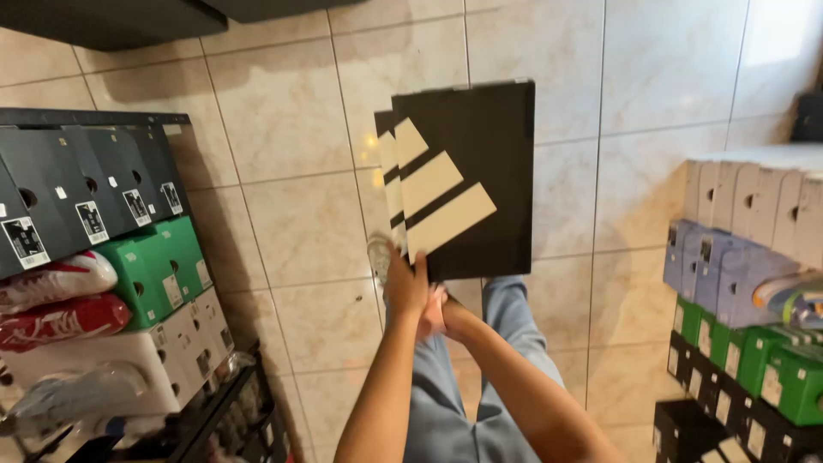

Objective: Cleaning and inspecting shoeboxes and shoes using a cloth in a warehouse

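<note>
**Black shoebox held up between two stacks**

The left hand (405,287) has its grip closed on the lower left corner of a black shoebox (480,171), fingers wrapped over the edge. The right hand (437,310) sits just below and behind it, pressed against the box's bottom edge; it is mostly hidden by the left hand, so I cannot tell whether its fingers are closed on the box or only bracing it. The box is held upright in the air above the tiled floor (300,223), its broad face (three slanted pale stripes on black) turned toward the camera, and a second striped face shows at its left side. Below the arms are the person's light blue trousers (446,403).

To the left stands a black rack (249,411) stacked with black boxes (86,197), green boxes (163,266) and white boxes (171,343), with red-and-white shoes (51,300) poking out. To the right, well apart from the hands, another stack holds white, pale blue boxes (716,270) and more green ones.
</note>
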